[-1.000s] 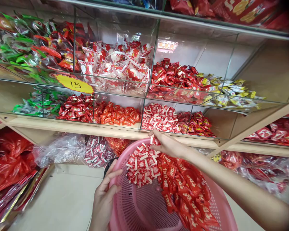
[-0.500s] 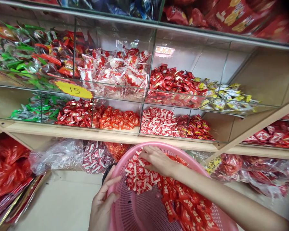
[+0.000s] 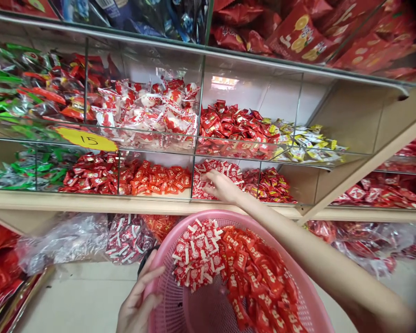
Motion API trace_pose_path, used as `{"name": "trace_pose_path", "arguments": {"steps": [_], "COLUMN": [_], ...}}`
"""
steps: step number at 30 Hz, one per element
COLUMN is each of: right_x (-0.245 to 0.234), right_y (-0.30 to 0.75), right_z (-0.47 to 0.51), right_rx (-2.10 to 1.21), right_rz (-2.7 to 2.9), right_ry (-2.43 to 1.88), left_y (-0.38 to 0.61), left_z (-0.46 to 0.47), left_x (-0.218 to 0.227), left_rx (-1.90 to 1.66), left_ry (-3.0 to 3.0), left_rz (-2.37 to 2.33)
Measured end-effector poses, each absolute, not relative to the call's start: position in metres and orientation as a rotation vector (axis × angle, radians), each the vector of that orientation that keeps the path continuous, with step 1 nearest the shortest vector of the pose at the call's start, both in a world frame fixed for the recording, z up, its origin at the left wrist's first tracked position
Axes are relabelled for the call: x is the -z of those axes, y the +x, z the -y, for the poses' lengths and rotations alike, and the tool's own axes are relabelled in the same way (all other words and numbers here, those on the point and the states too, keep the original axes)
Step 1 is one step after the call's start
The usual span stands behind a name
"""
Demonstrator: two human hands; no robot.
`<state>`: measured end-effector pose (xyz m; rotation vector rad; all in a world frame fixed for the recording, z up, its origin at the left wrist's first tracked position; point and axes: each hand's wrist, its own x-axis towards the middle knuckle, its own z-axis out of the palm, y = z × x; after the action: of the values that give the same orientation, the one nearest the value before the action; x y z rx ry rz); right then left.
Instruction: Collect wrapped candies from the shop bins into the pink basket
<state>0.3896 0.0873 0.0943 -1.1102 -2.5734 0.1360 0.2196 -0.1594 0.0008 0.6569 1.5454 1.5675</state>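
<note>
My left hand [image 3: 138, 293] grips the left rim of a pink plastic basket [image 3: 230, 215], thumb on the inner side. Inside it lie red-and-white wrapped candies [image 3: 198, 252] on the left and red-orange packets [image 3: 260, 277] with pale lettering on the right. Stretched over the basket, my right arm reaches the lower shelf. There my right hand [image 3: 222, 186] hovers at or touches a heap of small red-and-white candies [image 3: 234, 169]. Its fingers are bent but apart, with wrappers showing between them; the fingertips partly blend into the heap.
Clear panels split the shelves into compartments of wrapped sweets. A yellow tag [image 3: 86, 138] reading 15 hangs at left. A wooden shelf edge [image 3: 72, 202] runs behind the basket. Below it lie plastic bags of candy [image 3: 130, 238]. A slanted wooden divider [image 3: 360, 173] stands at right.
My right hand has moved up and away from the candies in the basket to the lower shelf compartment. My left hand stays on the rim. The view has shifted slightly.
</note>
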Motion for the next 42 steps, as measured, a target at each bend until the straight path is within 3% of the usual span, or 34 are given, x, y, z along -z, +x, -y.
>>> {"name": "trace_pose_path", "arguments": {"steps": [5,23,42], "right_x": [-0.077,-0.067,-0.065], "right_y": [0.375,0.431,0.444], "right_z": [-0.123,-0.121,-0.122], "right_rx": [-0.099,-0.145,-0.11], "right_rz": [2.683,2.604,2.625], "right_ry": [-1.317,-1.382,-1.278], "left_y": [0.219,0.203,0.222], "left_z": [0.161,0.161,0.159], "left_x": [0.0,0.013,-0.006], "left_rx": [-1.574,-1.434,-1.542], "left_ry": [0.618,0.723,0.611], "left_rz": [-1.552,-1.535,-1.575]}}
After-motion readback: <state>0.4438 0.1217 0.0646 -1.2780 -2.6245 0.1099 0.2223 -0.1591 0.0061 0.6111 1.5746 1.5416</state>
